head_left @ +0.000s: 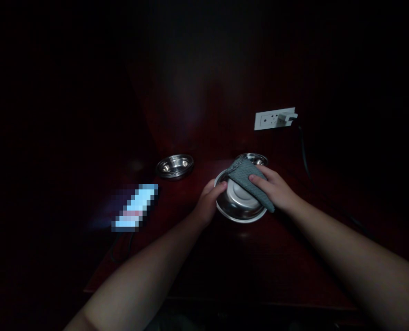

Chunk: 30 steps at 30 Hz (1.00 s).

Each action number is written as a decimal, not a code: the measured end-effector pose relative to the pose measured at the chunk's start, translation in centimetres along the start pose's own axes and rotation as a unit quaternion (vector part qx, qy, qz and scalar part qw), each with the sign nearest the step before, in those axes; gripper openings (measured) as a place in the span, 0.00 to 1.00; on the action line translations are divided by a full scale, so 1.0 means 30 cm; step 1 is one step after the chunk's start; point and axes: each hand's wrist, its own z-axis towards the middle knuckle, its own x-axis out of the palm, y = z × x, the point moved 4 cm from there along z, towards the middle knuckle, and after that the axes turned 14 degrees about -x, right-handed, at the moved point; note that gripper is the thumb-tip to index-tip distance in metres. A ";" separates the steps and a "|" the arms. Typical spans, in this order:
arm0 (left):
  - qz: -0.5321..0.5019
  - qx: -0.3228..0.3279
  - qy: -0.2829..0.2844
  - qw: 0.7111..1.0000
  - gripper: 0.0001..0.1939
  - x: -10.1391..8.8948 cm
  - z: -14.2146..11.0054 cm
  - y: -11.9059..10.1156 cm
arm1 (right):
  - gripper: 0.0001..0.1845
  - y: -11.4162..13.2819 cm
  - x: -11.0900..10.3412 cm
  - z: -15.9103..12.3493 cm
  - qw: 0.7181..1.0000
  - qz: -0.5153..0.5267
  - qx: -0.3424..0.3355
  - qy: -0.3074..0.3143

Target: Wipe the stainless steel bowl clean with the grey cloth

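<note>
– While my left grip [206, 203] pinches the bowl [239, 210] by its rim above the counter [252, 266], my right grip [279, 189] holds the cloth [243, 175] against it. Advice?
– Flatten cloth, overlap light strokes, brace rim opposite.

Pixelated screen of the phone [137, 207], contents unreadable, far metal bowl [252, 158] partly hidden behind the cloth [247, 179], right fingers [256, 178] partly concealed by the same cloth, both forearms cut off by the lower edge, cable [306, 161] fading into darkness at right.
</note>
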 end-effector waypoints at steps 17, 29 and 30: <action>0.016 -0.007 0.000 1.000 0.19 0.021 -0.012 -0.009 | 0.21 0.004 0.006 0.000 0.998 0.042 0.029 0.029; 0.027 -0.017 -0.001 0.999 0.19 0.016 -0.006 0.003 | 0.19 0.013 0.008 0.001 0.997 0.049 0.033 0.050; 0.028 -0.017 0.000 0.999 0.19 0.017 -0.006 0.003 | 0.19 0.014 0.008 0.002 0.997 0.049 0.033 0.048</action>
